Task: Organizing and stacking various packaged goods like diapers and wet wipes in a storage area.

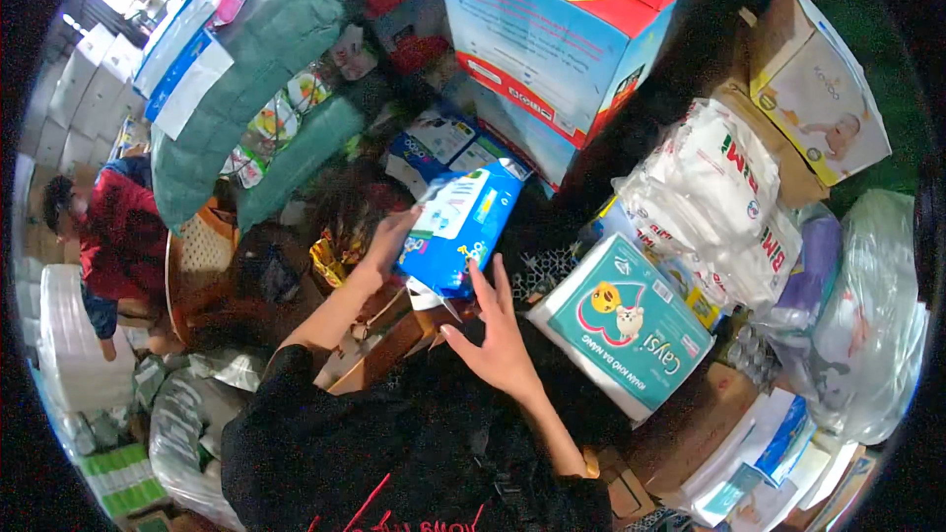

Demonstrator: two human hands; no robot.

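Pack (pixel 475 215), blue-and-white boxy plastic, slants lengthwise up-right; our left hand (pixel 387 246)'s gripping its left side, our right hand (pixel 499 341)'s splayed wide, lower-right.

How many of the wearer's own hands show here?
2: the left hand at the left side of the blue pack, the right hand by its lower right edge.

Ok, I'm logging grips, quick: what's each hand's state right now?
Left hand: holding the blue package by its left side.
Right hand: open, fingers spread by its lower edge; contact unclear.
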